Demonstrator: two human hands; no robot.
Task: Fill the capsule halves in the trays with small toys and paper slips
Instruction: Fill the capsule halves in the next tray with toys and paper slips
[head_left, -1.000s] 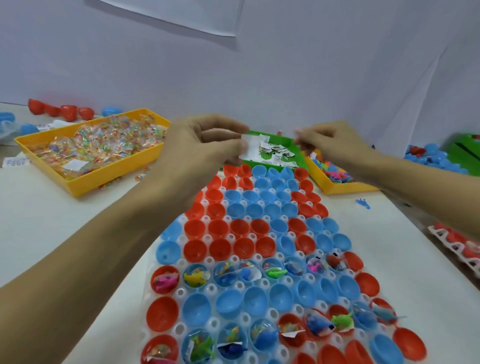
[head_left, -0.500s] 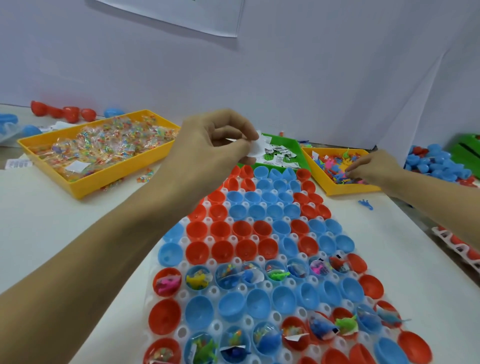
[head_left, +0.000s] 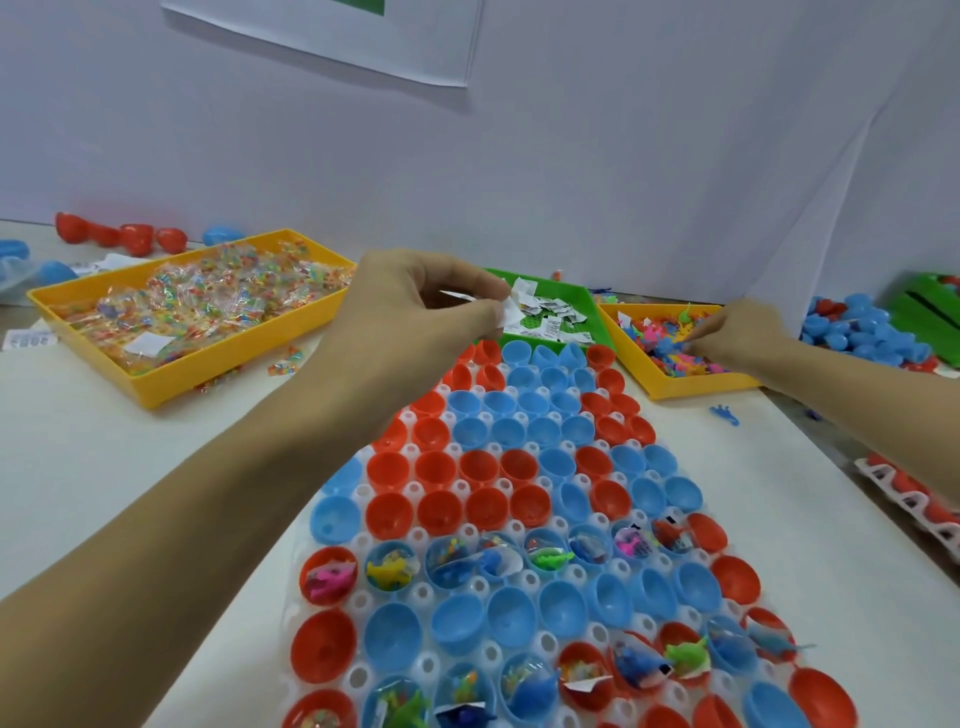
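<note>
Now the left hand (head_left: 415, 312) pinches paper slips (head_left: 506, 306); the right hand (head_left: 737, 338) curls among small toys (head_left: 660, 343).

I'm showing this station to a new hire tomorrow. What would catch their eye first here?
Likely the white tray of red and blue capsule halves running down the middle, its nearer rows partly holding toys and slips. Next, the left hand pinching paper slips over the tray's far end, by the green bin. Then the right hand reaching into the yellow toy bin at right.
</note>
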